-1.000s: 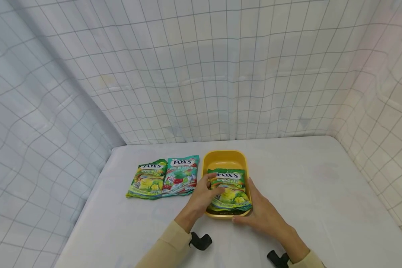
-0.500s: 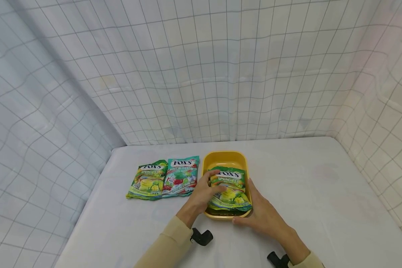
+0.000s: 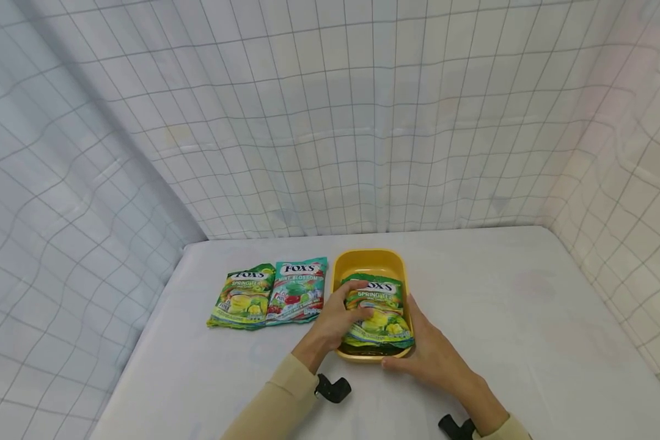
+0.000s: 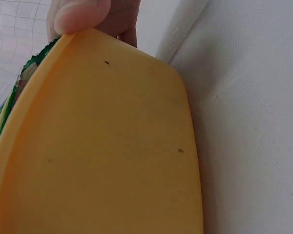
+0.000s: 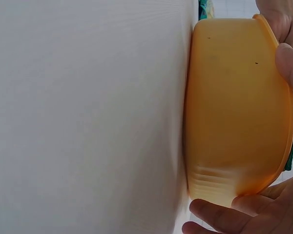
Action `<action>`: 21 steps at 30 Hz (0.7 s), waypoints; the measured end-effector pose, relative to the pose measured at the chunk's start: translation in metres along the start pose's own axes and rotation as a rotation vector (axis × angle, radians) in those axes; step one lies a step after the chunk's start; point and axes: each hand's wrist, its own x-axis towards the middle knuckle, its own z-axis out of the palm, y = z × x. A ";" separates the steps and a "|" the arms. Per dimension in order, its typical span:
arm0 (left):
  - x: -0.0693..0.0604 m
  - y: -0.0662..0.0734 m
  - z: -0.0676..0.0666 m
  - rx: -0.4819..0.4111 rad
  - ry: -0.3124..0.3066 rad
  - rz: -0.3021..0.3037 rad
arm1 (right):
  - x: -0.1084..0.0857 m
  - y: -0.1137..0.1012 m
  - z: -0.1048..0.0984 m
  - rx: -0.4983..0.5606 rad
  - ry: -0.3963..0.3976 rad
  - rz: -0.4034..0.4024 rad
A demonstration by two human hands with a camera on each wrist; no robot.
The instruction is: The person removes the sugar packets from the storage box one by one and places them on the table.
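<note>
Touching the "SPRING TEA" packet (image 3: 386, 322): left hand (image 3: 334, 319).

Right of the tub (image 3: 370, 258), past the right hand (image 3: 439, 354) wrapped round its corner, the table (image 3: 517, 305) offers broad free room. Left of it, the mint bag (image 3: 297, 290) lies just beside, blocking a low pass. Beyond it, a narrow strip meets the sheet (image 3: 385, 153). Inside it, the left hand (image 3: 334, 321) and tea bag (image 3: 387, 321) leave room at the far end.
</note>
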 end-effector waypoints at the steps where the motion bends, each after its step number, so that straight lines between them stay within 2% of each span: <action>1: 0.000 0.000 0.000 0.006 0.000 0.008 | 0.000 0.000 0.000 0.002 -0.003 0.002; 5: -0.003 0.002 -0.002 0.018 0.010 0.032 | 0.000 -0.001 0.000 0.013 -0.008 0.012; 14: -0.008 0.005 -0.011 -0.017 0.014 0.086 | 0.000 0.000 0.001 0.023 -0.012 0.015; 21: -0.014 0.008 -0.020 -0.045 0.011 0.080 | 0.000 0.002 0.001 0.008 -0.005 0.005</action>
